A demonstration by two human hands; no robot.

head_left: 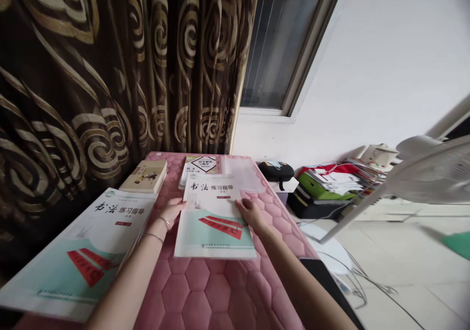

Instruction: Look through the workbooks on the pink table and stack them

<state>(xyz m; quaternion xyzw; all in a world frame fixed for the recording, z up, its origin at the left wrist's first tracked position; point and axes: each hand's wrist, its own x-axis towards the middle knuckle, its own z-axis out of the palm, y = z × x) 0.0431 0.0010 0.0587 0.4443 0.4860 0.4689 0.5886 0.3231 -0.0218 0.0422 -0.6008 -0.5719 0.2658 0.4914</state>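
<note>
Curtain (73,75) of brown and gold swirls hangs beside a pink quilted surface (209,291) that carries two large calligraphy workbooks, with a small paperback (144,176) beyond them. The outer workbook (79,256) lies along the curtain side. The middle workbook (213,227) has the left hand (169,211) touching its left edge and the right hand (250,213) on its upper right corner. Whether either grip is clamped on it, I cannot tell. Thin bracelets (153,237) circle the left wrist.

electric fan (429,173): cut off right | black device (323,286): cut off bottom | cover print (216,246): blurred
</note>
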